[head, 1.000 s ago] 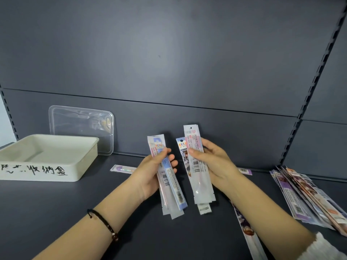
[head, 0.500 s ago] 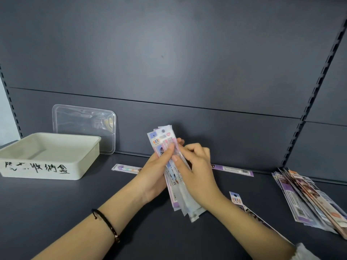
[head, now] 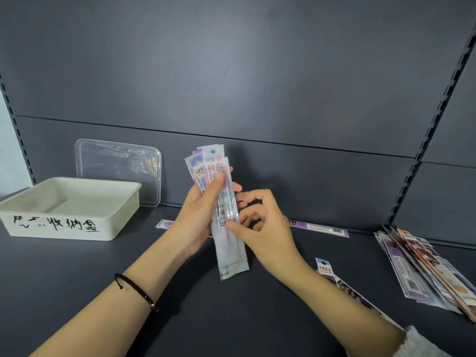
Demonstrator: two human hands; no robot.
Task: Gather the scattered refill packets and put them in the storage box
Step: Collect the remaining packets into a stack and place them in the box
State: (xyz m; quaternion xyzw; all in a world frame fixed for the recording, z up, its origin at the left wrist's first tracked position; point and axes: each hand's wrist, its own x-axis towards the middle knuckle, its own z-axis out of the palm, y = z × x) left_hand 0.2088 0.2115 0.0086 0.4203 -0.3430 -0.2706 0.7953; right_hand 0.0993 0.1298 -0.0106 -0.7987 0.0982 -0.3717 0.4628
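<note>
My left hand (head: 198,215) grips an upright bundle of refill packets (head: 221,202) above the dark shelf, thumb pressed across its front. My right hand (head: 262,222) is just right of the bundle, its thumb touching the bundle's edge and its fingers loosely curled. The cream storage box (head: 69,210) with black handwriting stands at the left, nothing visible inside it. More packets lie on the shelf: a purple one (head: 319,229) by the back wall, one (head: 163,224) partly hidden behind my left hand, one (head: 342,284) under my right forearm, and a fanned pile (head: 425,269) at the right.
A clear plastic lid (head: 118,168) leans against the back wall behind the box. Dark shelf panels rise behind, with slotted uprights at the left and right. The shelf surface (head: 77,274) in front of the box is bare.
One second ago each hand held its own packets. They came together, and now all the packets sit as one bundle in my left hand, while my right hand has loosened beside it.
</note>
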